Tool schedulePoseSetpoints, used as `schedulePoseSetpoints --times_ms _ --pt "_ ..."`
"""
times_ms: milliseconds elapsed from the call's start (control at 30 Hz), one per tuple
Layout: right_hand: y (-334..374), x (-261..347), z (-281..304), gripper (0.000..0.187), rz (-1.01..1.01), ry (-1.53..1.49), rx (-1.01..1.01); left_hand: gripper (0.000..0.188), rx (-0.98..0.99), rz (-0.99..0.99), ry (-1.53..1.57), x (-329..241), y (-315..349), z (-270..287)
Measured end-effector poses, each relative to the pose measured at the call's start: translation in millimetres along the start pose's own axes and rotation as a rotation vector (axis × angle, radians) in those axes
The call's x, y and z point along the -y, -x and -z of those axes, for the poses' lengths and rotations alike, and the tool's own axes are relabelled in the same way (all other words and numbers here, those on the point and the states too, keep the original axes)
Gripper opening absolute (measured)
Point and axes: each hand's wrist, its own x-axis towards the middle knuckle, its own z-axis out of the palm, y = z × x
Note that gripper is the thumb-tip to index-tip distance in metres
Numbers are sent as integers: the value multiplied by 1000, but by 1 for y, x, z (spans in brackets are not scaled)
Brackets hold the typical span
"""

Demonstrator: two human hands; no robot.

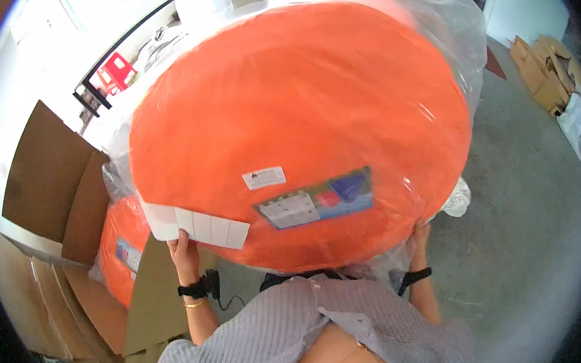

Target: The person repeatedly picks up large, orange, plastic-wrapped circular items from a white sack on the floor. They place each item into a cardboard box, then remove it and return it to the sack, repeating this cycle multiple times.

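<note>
A large, flat, round orange package [309, 115] in a clear plastic bag fills the middle of the view, held up in front of my body. Along its lower left edge lies a strip of blank white labels [222, 231]. My left hand [184, 255] is closed at that edge, pinching the strip, its thumb on the white surface. On the lower right rim, my right hand [422, 238] grips the bagged package, its fingers partly hidden behind it. A small white sticker [264, 178] and a printed picture sheet [320, 199] show on the package's face.
An open cardboard box [159, 294] stands at lower left with another orange package [118, 250] inside. A red plastic stool [116, 73] is at far left. Flattened cardboard [545, 72] and white plastic [577, 125] lie on the grey floor [506, 219] at far right.
</note>
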Motion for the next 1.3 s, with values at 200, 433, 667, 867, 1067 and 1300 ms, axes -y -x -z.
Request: schedulePoseSetpoints --times_ms 200,433,667,867,1067,1300 --pt "64 -42 -16 33 76 642 180 21 -271 51 31 7 -24 9" --pt "35 26 -185 46 16 311 385 24 -606 -82 230 -10 -24 62" --pt "0 8 -316 50 -323 556 1032 36 -711 -261 468 -86 -5 160" --pt "95 -12 -500 48 -141 115 1496 36 -904 -484 182 -169 36 250" --pt "110 -8 -545 45 -397 -125 1526 39 -1031 -274 -1209 -177 53 315" --pt "49 -7 -481 29 -379 184 1355 41 -996 154 356 -123 -12 279"
